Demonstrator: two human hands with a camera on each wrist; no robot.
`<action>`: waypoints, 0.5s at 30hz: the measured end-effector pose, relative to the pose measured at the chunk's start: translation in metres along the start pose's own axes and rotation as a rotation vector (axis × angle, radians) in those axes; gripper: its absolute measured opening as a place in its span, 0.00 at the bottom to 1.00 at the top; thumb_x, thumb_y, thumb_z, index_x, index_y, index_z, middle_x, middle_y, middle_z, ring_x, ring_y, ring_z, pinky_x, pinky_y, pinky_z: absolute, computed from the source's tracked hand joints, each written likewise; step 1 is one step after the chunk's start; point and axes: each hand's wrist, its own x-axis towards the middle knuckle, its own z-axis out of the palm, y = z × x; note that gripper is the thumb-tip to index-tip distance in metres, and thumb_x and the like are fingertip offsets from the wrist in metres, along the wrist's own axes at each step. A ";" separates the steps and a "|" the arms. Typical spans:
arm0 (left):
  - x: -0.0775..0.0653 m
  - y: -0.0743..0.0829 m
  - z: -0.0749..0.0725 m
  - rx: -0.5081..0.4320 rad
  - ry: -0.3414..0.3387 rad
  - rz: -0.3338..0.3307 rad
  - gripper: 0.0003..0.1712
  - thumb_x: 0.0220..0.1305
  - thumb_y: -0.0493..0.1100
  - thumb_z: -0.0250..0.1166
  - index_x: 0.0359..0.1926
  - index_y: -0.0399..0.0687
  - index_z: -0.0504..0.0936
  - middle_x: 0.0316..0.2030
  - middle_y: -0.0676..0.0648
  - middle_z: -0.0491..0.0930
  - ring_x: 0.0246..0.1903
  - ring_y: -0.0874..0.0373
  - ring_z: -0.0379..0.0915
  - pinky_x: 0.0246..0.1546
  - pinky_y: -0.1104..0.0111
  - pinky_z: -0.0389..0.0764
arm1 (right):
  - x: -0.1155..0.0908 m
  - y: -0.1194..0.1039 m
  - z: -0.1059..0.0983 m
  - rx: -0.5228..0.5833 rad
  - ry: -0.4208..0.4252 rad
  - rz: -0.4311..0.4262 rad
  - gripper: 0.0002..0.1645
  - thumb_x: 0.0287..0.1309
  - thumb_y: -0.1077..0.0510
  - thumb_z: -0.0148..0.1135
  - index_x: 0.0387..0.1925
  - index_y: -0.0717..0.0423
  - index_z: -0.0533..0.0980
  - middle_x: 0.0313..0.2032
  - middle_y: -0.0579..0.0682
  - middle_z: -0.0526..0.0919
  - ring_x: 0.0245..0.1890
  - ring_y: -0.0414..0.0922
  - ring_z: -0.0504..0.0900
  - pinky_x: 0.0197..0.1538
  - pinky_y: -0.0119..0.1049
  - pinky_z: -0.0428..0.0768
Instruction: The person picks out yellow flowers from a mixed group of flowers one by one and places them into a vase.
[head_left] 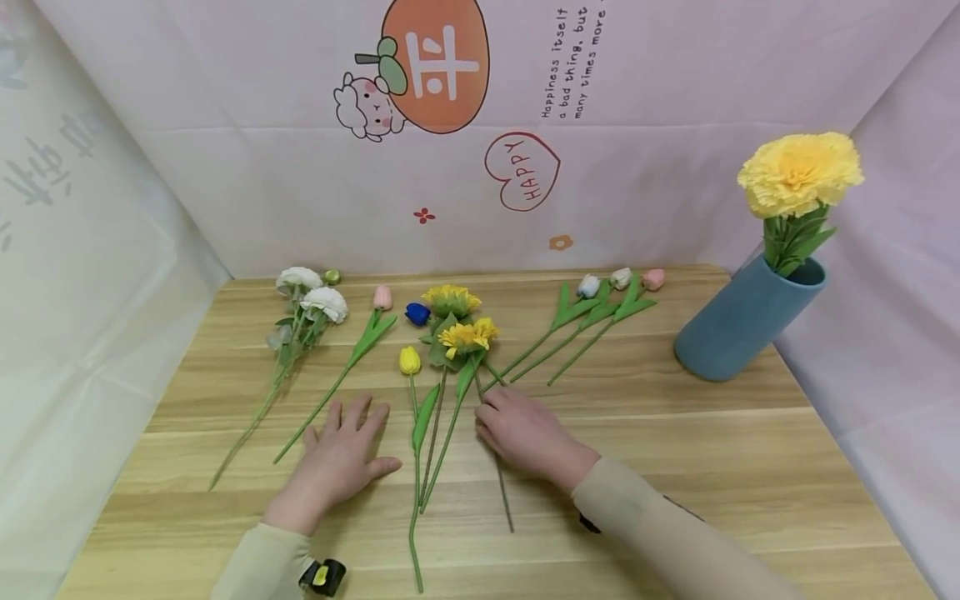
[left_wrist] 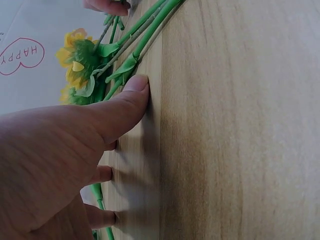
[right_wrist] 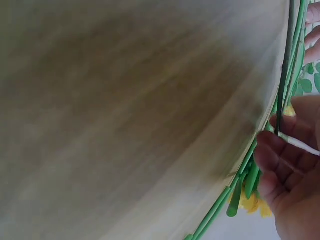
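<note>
My left hand (head_left: 341,458) rests on the table with spread fingers, between a pink tulip (head_left: 382,297) and a yellow tulip (head_left: 409,360). In the left wrist view its thumb lies close to green stems. My right hand (head_left: 525,433) pinches the thin dark stem (head_left: 504,496) of a yellow sunflower (head_left: 467,335); its fingers (right_wrist: 272,150) curl at that stem in the right wrist view. A second sunflower (head_left: 450,298) lies just behind, beside a blue tulip (head_left: 417,314). The stems of these flowers fan toward me between the hands.
White flowers (head_left: 324,305) on a long stem lie at the left. Pale blue (head_left: 588,287), white (head_left: 620,278) and pink tulips (head_left: 654,280) lie at the back right. A blue vase (head_left: 738,325) holding a big yellow flower (head_left: 799,175) stands near the table's right edge. Printed cloth hangs behind.
</note>
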 end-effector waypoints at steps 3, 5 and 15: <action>0.000 0.000 0.000 0.001 0.000 0.000 0.45 0.59 0.65 0.64 0.71 0.51 0.61 0.71 0.36 0.53 0.65 0.24 0.42 0.50 0.22 0.53 | -0.001 0.002 0.000 -0.007 0.049 0.066 0.04 0.64 0.59 0.60 0.34 0.55 0.79 0.33 0.47 0.77 0.32 0.43 0.77 0.34 0.36 0.81; 0.000 0.000 0.000 0.001 -0.002 -0.002 0.45 0.59 0.65 0.64 0.71 0.51 0.61 0.71 0.36 0.53 0.65 0.24 0.42 0.50 0.22 0.53 | -0.003 0.004 -0.001 -0.009 0.065 0.120 0.03 0.64 0.62 0.60 0.36 0.57 0.79 0.34 0.48 0.79 0.31 0.43 0.78 0.32 0.34 0.82; 0.000 0.001 -0.001 -0.001 -0.018 -0.011 0.45 0.59 0.64 0.64 0.71 0.51 0.61 0.71 0.36 0.52 0.66 0.24 0.41 0.50 0.22 0.52 | -0.011 0.021 -0.015 0.078 0.089 0.356 0.10 0.61 0.71 0.57 0.43 0.60 0.71 0.31 0.53 0.79 0.23 0.44 0.77 0.21 0.33 0.78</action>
